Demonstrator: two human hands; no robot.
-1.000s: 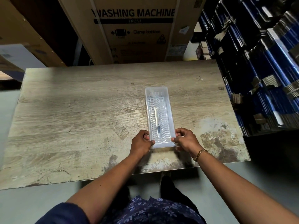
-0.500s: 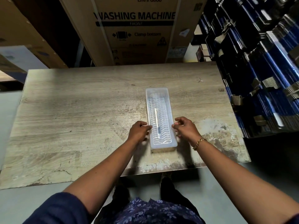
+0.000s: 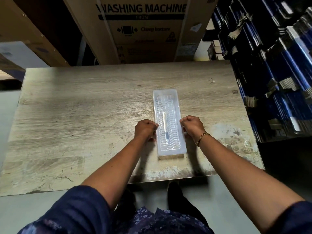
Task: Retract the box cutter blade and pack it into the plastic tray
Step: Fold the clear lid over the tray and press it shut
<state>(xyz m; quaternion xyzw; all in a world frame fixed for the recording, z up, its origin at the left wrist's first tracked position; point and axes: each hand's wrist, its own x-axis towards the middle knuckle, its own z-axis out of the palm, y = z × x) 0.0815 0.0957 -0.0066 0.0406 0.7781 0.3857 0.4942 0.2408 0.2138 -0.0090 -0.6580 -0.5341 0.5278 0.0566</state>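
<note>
Hands close on a clear plastic tray (image 3: pixel 169 122) lying lengthwise on a worn wooden table (image 3: pixel 84 115), right of the middle and nearer the front edge than the back one. The left hand (image 3: pixel 146 129) is curled, its fingertips pressed to the tray's left rim; whether it pinches the rim or only pushes on it cannot be told. Inside the tray, under what looks like a ribbed clear cover, the box cutter (image 3: pixel 166 128) lies along the length, a pale sliver with a dark spot near its front end; whether the blade is drawn in is too small to see. The right hand (image 3: pixel 192 126), with a gold bracelet (image 3: pixel 202 138) on the wrist, is likewise curled against the right rim. The packing looks all but done, and the step is likely best finished by pressing both rims evenly, working along the length so the thin plastic seats without bowing or skidding. Half a second earlier both hands gripped nearer the tray's front end; they have since moved farther up its sides, while the tray itself appears unmoved.
</note>
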